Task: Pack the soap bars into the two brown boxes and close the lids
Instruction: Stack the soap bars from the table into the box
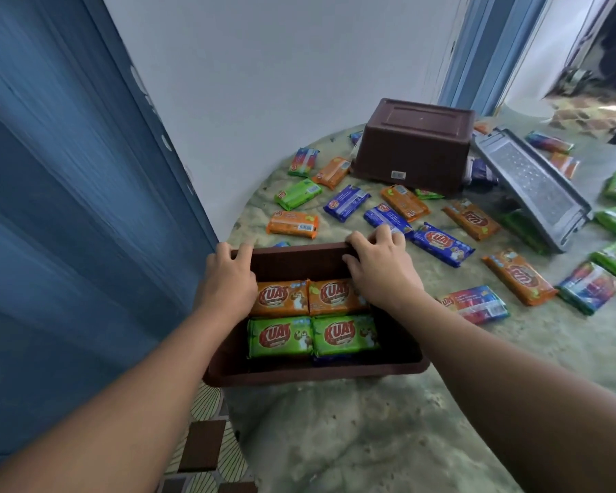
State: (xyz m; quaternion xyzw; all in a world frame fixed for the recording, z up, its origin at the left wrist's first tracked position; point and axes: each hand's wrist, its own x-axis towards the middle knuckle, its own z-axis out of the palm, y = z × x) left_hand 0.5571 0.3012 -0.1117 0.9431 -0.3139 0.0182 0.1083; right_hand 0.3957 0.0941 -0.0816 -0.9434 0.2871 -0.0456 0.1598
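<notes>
An open brown box (299,373) stands at the table's near left edge. Inside lie two orange soap bars (281,297) and two green soap bars (281,336), with a blue one showing beneath. My left hand (228,279) grips the box's far left rim. My right hand (381,268) grips its far right rim. A second brown box (413,144) lies upside down at the back. Several loose soap bars, such as a blue one (441,243) and an orange one (518,277), are scattered over the table.
A grey lid (534,186) leans tilted to the right of the overturned box. The round table (370,439) has a mottled green cloth. A blue door (68,208) stands close on the left, a white wall behind. Patterned floor tiles (207,446) show below the table's edge.
</notes>
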